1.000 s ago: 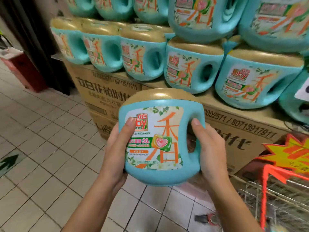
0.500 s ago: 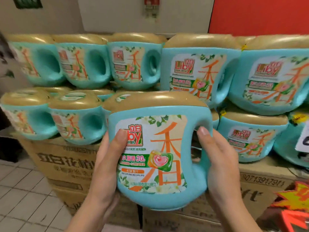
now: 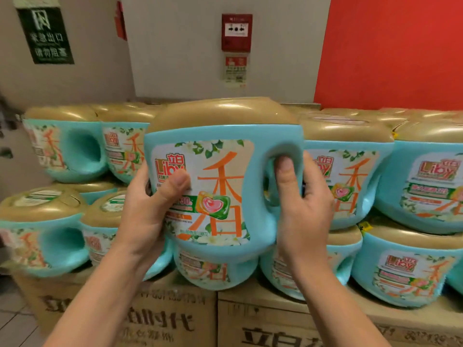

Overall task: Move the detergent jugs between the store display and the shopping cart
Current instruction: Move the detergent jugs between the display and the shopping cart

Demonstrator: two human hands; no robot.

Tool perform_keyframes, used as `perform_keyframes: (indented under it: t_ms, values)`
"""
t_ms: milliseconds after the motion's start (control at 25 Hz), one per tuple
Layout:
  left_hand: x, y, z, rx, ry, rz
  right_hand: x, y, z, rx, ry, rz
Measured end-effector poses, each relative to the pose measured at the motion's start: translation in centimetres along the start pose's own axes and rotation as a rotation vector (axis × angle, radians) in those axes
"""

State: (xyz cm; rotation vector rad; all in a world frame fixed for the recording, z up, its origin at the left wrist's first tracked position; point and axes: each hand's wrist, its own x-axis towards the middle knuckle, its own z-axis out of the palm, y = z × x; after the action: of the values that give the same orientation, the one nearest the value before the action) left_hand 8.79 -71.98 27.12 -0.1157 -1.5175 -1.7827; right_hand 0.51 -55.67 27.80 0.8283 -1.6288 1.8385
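Two hands hold a teal detergent jug upright in front of the display's upper row of stacked jugs, over cardboard boxes. The left hand clasps its side, thumb on the label; the right hand wraps its grip round the handle.

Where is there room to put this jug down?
On top of the upper row: its gold lids, below the grey wall, carry nothing. That row and the lower row are packed side by side. Any gap behind the held jug is hidden.
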Motion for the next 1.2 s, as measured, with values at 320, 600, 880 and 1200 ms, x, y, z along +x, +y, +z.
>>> perform_keyframes:
  t_ms: [320,600,880,1200]
  values:
    - [4.9,-3.3,-1.9,0.020,0.075,0.058,0.8,1.6,2.8,-0.564,0.023,-0.166]
    - [6.2,-4.6,-3.3,0.092,0.048,0.074,-2.1,4.0,2.8,-0.453,-0.075,-0.173]
    - [7.4,-4.8,-3.1,0.126,0.026,0.060,-3.3,4.8,3.8,-0.449,-0.204,-0.212]
    - [6.7,-5.1,-2.9,0.329,0.081,0.062,-3.3,5.5,4.1,-0.468,-0.145,-0.200]
